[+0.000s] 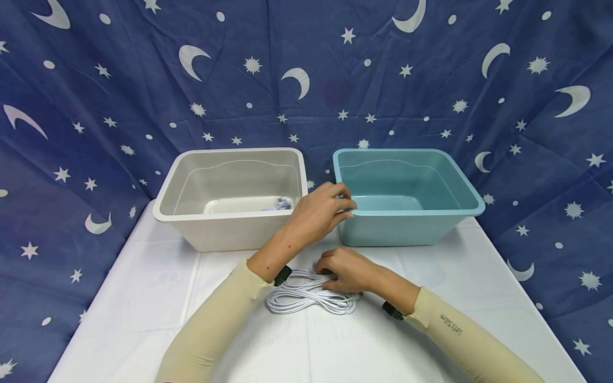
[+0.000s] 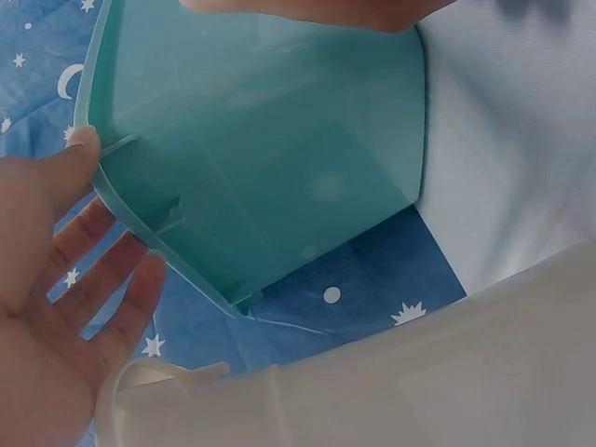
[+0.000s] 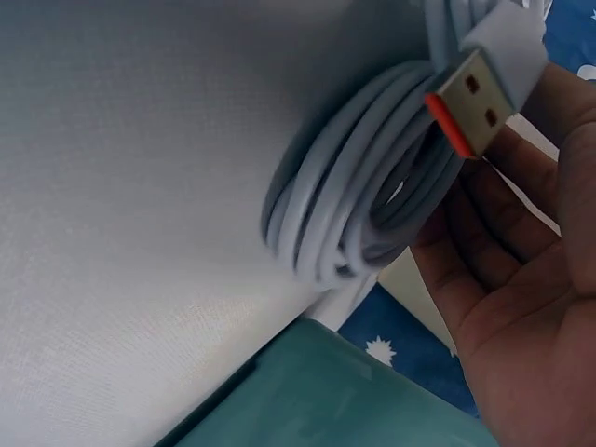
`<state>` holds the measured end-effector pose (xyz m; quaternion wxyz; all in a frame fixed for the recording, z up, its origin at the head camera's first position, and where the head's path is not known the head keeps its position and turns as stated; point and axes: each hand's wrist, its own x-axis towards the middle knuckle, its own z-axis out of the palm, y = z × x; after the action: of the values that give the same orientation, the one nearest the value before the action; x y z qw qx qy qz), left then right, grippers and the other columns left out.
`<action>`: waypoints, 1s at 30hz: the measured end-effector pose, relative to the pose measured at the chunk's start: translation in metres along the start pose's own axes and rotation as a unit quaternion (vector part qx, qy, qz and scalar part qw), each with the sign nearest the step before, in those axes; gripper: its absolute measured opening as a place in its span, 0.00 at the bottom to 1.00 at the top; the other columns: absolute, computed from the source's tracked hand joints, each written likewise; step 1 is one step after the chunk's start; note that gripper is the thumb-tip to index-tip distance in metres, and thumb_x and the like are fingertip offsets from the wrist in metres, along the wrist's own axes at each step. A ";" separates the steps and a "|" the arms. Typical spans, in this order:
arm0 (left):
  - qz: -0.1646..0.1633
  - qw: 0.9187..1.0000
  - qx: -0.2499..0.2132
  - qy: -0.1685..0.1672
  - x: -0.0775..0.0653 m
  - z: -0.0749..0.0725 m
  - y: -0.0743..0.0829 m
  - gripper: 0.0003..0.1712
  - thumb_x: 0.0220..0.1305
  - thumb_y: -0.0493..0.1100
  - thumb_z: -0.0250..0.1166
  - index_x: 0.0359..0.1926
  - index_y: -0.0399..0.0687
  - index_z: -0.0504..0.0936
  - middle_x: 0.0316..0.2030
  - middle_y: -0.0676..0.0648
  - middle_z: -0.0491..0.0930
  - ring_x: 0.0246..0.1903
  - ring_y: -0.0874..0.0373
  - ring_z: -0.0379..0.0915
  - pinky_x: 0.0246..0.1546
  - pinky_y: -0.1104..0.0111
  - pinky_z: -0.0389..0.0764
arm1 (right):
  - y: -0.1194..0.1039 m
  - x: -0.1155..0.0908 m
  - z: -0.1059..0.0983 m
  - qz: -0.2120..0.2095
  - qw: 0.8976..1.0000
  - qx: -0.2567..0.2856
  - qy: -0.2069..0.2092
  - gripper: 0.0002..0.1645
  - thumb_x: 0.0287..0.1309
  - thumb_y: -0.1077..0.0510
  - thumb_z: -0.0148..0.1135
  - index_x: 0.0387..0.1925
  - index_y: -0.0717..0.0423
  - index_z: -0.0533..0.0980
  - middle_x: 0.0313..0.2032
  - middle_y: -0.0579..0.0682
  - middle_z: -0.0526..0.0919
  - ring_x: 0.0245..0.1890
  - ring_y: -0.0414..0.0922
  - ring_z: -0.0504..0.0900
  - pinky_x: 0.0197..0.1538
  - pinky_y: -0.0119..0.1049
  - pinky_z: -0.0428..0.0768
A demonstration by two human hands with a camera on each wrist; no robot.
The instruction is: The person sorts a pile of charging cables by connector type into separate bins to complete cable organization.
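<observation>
A white USB charging cable (image 1: 287, 306), wound in a figure-eight coil, lies on the white table. My right hand (image 1: 349, 271) grips the coil at its far right part, fingers bent around the strands. In the right wrist view the cable's USB plug (image 3: 470, 102) shows, metal with an orange edge, beside the fingers. My left hand (image 1: 316, 213) reaches forward to the near left corner of the teal bin (image 1: 392, 231). It pinches the bin's rim, with the thumb (image 2: 84, 149) on one side and fingertips on the other in the left wrist view.
A white bin (image 1: 230, 234) stands left of the teal one, with a narrow gap between them. Inside it lies another cable (image 1: 284, 204) with a plug. A blue curtain (image 1: 325, 90) with moons and stars hangs behind and at both sides of the table (image 1: 143, 314).
</observation>
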<state>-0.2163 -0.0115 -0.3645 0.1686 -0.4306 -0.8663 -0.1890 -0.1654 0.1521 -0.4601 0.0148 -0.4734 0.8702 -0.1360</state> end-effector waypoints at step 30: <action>0.001 1.000 0.013 0.000 0.000 -0.001 0.002 0.12 0.76 0.51 0.67 0.54 0.58 0.91 0.55 0.55 0.80 0.53 0.59 0.74 0.46 0.70 0.79 | 0.002 -0.010 -0.011 0.006 0.997 -0.062 0.052 0.09 0.55 0.59 0.77 0.40 0.52 0.87 0.37 0.44 0.87 0.35 0.39 0.85 0.39 0.33 0.84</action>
<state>-0.2148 -0.0111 -0.3636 0.1742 -0.4288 -0.8686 -0.1771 -0.1631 0.1635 -0.4512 -0.0589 -0.4603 0.8794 -0.1064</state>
